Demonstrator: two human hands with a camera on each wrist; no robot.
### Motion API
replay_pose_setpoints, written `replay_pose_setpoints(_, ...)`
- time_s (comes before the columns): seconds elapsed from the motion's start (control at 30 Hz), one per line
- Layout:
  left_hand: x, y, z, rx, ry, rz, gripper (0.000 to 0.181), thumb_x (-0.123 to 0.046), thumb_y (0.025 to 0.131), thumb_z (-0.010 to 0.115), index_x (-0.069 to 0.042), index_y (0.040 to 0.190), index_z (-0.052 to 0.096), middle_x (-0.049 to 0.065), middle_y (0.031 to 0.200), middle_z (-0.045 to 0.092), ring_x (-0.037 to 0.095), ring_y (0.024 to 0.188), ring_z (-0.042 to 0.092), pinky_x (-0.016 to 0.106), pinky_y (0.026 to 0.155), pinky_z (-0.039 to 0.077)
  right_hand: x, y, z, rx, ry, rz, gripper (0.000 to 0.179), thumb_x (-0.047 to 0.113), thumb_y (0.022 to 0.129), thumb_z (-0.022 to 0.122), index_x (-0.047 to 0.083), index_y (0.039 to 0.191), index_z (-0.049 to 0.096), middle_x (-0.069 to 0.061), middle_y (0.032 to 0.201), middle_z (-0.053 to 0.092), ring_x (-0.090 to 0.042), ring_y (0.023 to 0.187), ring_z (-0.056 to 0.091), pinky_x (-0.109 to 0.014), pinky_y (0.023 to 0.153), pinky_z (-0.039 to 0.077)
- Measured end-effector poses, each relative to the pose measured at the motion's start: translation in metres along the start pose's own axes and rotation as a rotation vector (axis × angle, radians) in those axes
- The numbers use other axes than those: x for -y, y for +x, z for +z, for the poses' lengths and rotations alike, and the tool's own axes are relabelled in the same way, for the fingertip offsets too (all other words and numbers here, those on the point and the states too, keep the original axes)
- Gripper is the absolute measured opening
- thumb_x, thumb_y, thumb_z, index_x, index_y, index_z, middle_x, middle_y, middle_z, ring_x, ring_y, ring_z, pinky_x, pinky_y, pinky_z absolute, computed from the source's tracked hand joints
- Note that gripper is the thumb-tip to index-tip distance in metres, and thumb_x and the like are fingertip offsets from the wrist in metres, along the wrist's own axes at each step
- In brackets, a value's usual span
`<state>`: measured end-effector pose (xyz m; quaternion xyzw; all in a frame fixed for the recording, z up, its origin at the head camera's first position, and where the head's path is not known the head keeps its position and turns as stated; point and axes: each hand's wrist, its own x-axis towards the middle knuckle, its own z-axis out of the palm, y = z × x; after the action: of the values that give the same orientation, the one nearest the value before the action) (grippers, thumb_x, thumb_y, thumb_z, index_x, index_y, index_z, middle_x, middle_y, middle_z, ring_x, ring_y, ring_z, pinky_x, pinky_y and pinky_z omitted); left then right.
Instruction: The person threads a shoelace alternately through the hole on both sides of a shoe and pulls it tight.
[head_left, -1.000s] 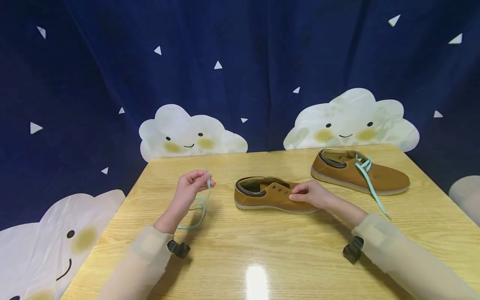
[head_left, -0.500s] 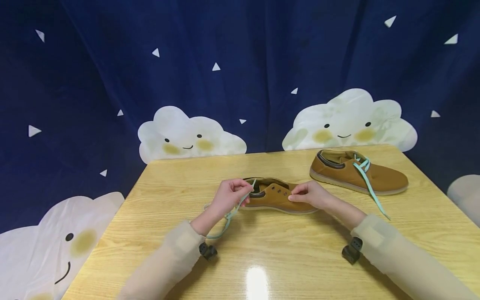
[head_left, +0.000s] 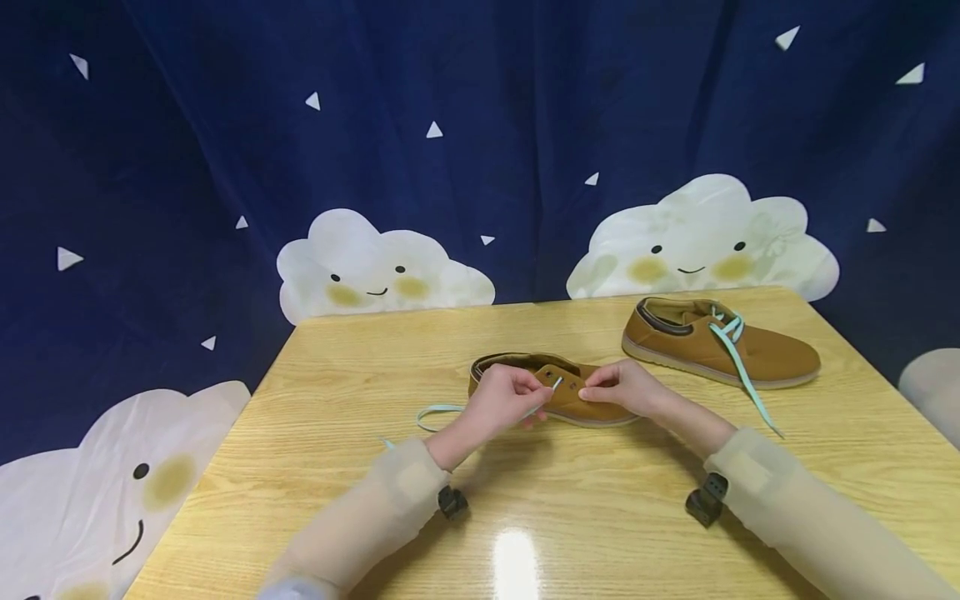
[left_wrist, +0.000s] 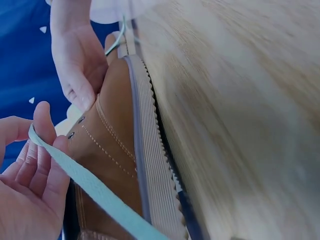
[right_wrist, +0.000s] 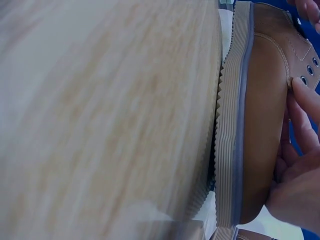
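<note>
A brown shoe point(head_left: 567, 407) lies on its sole in the middle of the table, toe to the right. My left hand point(head_left: 504, 400) is at the shoe's side and pinches a mint-green shoelace point(left_wrist: 95, 187) close to its end. The lace's tip point(head_left: 557, 383) points up beside the row of eyelets point(right_wrist: 310, 70). From that hand the lace trails left onto the tabletop. My right hand point(head_left: 626, 390) pinches the shoe at the front end of the eyelet flap, thumb on the leather, as the right wrist view shows. My left hand hides part of the shoe's heel side.
A second brown shoe point(head_left: 780, 354), with a mint-green lace through it, stands at the back right of the wooden table point(head_left: 615, 517). A loop of loose lace point(head_left: 431, 410) lies left of the near shoe. A dark blue curtain point(head_left: 525, 125) hangs behind.
My left hand has moved right with the lace, from the left part of the table to the shoe's eyelets. My right hand has stayed on the shoe.
</note>
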<state>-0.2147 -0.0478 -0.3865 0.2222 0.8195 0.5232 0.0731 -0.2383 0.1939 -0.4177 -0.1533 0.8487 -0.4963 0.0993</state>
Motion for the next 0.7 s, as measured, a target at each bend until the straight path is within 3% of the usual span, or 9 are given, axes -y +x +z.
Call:
replay_pose_setpoints(0.37,0.001,0.008,0.015,0.015,0.191,0.0,0.023,-0.015,0.093,0.066,-0.002,0.075,0.073,-0.008,0.055,0.063,0.014,0.046,0.062,0.025,0.047,0.049,0.001,0.001,0.0,-0.004,0.006,-0.001,0.022,0.017,0.089,0.072,-0.004,0.095,0.071,-0.003,0.091,0.067,-0.014,0.08,0.057,-0.03,0.07,0.048)
replay_pose_setpoints(0.7,-0.002,0.012,0.021,0.028,0.232,-0.026,0.023,-0.014,0.092,0.066,-0.004,0.073,0.073,-0.009,0.052,0.061,0.012,0.045,0.061,0.025,0.046,0.048,0.002,0.0,0.001,-0.002,0.02,-0.011,0.021,0.015,0.09,0.072,-0.005,0.095,0.071,-0.003,0.09,0.067,-0.014,0.079,0.056,-0.027,0.068,0.048)
